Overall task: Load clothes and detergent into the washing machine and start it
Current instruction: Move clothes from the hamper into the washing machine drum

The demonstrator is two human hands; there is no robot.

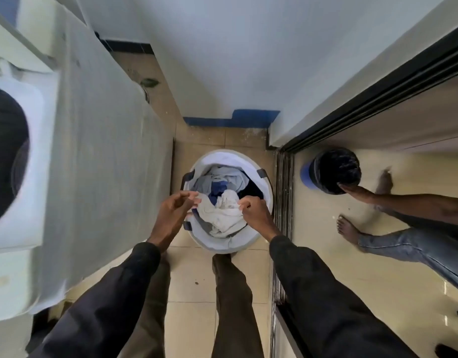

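A round white laundry basket (266, 188) stands on the tiled floor straight below me, full of white, grey and blue clothes. On top lies a crumpled white garment (222, 215). My left hand (174, 210) pinches its left edge with the fingertips. My right hand (253, 211) grips its right edge. Both hands hover over the near half of the basket. The white washing machine (93, 164) fills the left side, its dark round drum opening (5, 156) at the far left edge.
A sliding-door track (282, 202) runs along the floor right of the basket. Beyond it another person's bare feet and jeans leg (393, 244) stand beside a blue bin with a black liner (333, 171). My own legs stand just behind the basket.
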